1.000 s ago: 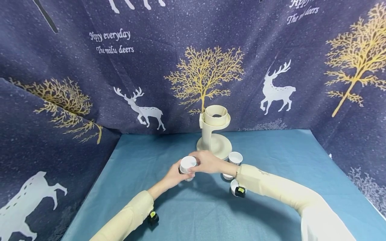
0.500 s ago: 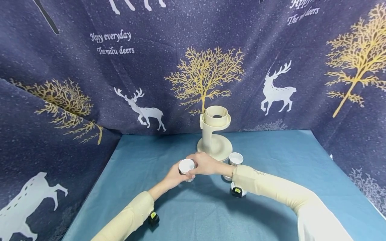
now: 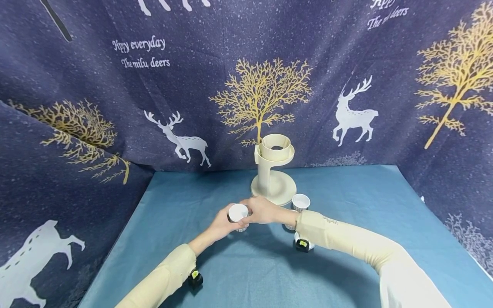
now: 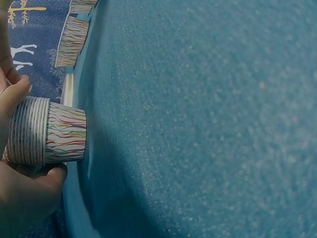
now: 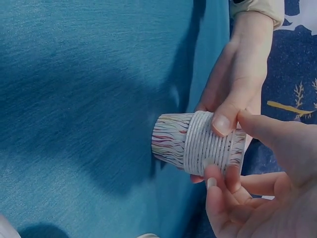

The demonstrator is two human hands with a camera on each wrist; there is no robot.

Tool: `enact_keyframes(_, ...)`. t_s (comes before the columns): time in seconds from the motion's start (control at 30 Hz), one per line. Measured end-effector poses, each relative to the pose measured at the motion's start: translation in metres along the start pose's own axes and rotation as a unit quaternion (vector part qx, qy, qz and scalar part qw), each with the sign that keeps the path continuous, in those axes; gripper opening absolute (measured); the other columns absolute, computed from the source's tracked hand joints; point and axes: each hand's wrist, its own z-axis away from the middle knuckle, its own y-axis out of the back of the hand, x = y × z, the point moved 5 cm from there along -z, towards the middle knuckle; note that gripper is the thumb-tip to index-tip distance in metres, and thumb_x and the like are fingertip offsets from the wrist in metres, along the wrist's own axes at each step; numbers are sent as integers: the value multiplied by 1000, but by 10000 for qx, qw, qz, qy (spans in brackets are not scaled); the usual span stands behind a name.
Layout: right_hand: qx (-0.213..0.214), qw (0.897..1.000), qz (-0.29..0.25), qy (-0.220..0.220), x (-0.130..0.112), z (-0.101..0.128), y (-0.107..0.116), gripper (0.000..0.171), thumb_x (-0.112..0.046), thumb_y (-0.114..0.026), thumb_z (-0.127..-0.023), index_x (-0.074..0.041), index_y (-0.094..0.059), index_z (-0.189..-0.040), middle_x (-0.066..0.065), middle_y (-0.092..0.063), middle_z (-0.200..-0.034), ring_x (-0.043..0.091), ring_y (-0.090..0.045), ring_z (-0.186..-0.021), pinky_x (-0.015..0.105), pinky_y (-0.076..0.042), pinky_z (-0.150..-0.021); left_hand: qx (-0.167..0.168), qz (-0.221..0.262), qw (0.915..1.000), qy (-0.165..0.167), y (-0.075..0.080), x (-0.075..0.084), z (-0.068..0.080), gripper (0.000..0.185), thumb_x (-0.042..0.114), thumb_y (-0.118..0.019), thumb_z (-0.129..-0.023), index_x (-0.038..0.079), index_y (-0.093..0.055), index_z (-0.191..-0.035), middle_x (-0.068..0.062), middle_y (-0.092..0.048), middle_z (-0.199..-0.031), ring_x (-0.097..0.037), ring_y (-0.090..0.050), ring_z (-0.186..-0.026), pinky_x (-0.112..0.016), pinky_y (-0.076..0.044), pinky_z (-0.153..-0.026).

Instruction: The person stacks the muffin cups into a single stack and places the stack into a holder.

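Note:
A stack of nested white paper cups (image 5: 171, 139) with colourful wavy lines is held upright between both hands, close over the blue cloth. My left hand (image 3: 222, 224) grips the stack from the left, its thumb across the rims in the right wrist view. From the other side my right hand (image 3: 262, 209) pinches the upper part of the stack between thumb and fingers. In the right wrist view the topmost cup (image 5: 238, 148) stands a little proud of the packed rims. The head view looks into its white inside.
Behind the hands stands a cream holder (image 3: 264, 173) with a round base and an open ring on top. Separate paper cups stand near the right forearm, one by the base (image 3: 301, 201) and another partly hidden by the wrist camera (image 3: 309, 244). A printed curtain (image 3: 185, 85) hangs behind.
Both hands and the stack have shifted slightly down and left in the head view since a second ago. The grips look the same; the holder has not moved.

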Motion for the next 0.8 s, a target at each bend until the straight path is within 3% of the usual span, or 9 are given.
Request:
enact_keyframes(0.37,-526,9979,32,-381,-1,3,-3,30,-30,-66,-92,-5,-62,-106,-4,-49,-63,8,-41,-54,21,-34,-54,-65,0,9999,84,1,1,0,58,17,-80,-78,7,-55,-129,-13,-63,-120,-25,-59,-105,-35,-49,-85)
enact_keyframes(0.6,-635,9953,175,-715,-2,4,-3,52,-34,-65,-92,1,-55,-129,-5,-54,-64,8,-47,-57,23,-40,-58,-50,-27,10000,57,1,2,0,57,16,-80,-77,6,-56,-128,-14,-63,-118,-25,-58,-104,-34,-49,-83)
enact_keyframes(0.8,-637,9960,26,-631,1,4,-6,46,-31,-65,-93,-1,-57,-126,-4,-56,-68,7,-47,-58,22,-40,-57,-90,4,9999,98,0,2,0,56,13,-80,-77,7,-56,-127,-13,-62,-120,-26,-57,-107,-36,-48,-86)
